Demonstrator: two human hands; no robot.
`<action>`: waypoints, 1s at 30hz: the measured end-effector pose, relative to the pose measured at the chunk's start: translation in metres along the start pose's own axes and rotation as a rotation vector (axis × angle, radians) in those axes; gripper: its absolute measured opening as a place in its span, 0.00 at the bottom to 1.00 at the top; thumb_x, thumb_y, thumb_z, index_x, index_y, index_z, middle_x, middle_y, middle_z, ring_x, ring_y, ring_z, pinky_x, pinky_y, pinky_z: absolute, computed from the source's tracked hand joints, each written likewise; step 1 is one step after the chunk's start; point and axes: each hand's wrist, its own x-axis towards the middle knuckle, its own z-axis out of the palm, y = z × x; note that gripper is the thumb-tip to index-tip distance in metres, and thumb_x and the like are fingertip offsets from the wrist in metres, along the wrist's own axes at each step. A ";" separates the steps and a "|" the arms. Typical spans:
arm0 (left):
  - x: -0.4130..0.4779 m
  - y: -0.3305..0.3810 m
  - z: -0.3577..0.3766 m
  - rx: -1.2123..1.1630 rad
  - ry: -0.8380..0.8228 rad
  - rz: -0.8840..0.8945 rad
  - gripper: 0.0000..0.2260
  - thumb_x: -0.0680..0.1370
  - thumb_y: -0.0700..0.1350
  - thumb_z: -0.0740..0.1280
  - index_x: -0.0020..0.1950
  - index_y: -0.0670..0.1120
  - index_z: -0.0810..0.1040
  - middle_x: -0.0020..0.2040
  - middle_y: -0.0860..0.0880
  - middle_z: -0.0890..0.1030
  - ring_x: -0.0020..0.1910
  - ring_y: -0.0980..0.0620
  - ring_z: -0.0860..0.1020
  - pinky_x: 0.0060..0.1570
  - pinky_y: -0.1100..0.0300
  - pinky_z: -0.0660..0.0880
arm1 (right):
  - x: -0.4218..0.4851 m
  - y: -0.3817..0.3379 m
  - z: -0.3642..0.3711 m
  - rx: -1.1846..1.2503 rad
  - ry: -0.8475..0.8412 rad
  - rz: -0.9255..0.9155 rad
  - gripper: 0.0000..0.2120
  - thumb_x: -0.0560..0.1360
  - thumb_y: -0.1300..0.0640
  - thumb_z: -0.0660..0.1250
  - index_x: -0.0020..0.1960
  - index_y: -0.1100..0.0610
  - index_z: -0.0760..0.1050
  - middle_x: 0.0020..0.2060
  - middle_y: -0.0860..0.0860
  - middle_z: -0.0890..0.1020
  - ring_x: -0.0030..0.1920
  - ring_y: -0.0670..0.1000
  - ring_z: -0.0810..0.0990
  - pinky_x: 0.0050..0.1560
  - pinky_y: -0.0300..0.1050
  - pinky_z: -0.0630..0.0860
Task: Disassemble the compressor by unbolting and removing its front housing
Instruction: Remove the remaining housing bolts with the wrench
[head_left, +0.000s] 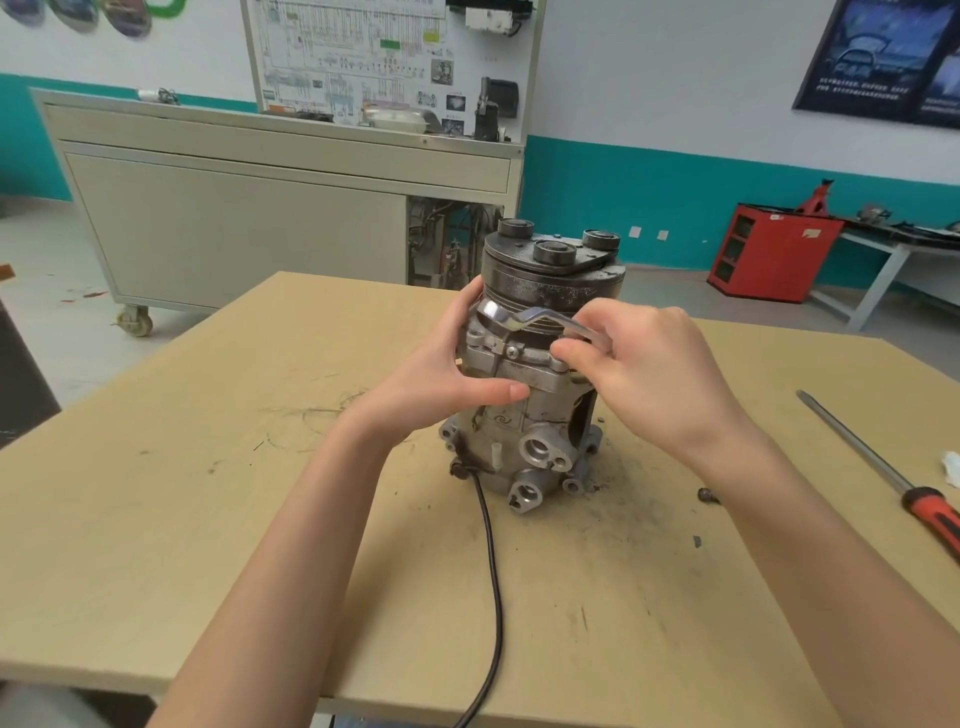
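Both grips are closed, left grip (447, 364) round the swirl-marked compressor (543, 410), right grip (649, 374) pinching the wrench (524, 318).

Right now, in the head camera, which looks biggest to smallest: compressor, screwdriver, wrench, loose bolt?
compressor
screwdriver
wrench
loose bolt
The right hand hides part of the wrench, so screwdriver versus wrench is unsure.
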 end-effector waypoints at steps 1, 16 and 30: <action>0.000 0.000 0.000 -0.003 -0.003 0.004 0.51 0.65 0.51 0.79 0.78 0.59 0.49 0.74 0.56 0.64 0.69 0.56 0.69 0.61 0.70 0.70 | 0.001 0.001 -0.001 0.030 -0.017 0.012 0.10 0.77 0.50 0.65 0.51 0.56 0.78 0.31 0.45 0.73 0.39 0.53 0.75 0.37 0.44 0.66; -0.003 0.008 0.001 -0.006 -0.007 0.020 0.51 0.64 0.51 0.76 0.79 0.56 0.49 0.75 0.57 0.62 0.70 0.57 0.67 0.71 0.55 0.66 | 0.002 0.019 -0.038 0.601 0.491 0.113 0.24 0.79 0.41 0.50 0.35 0.49 0.77 0.25 0.45 0.75 0.29 0.44 0.73 0.33 0.41 0.69; 0.000 0.003 -0.001 -0.020 -0.013 0.002 0.51 0.64 0.51 0.78 0.79 0.59 0.49 0.74 0.57 0.64 0.69 0.57 0.69 0.70 0.53 0.67 | -0.025 0.008 -0.042 0.540 0.060 -0.014 0.09 0.72 0.47 0.64 0.43 0.45 0.83 0.35 0.42 0.84 0.38 0.43 0.82 0.37 0.33 0.76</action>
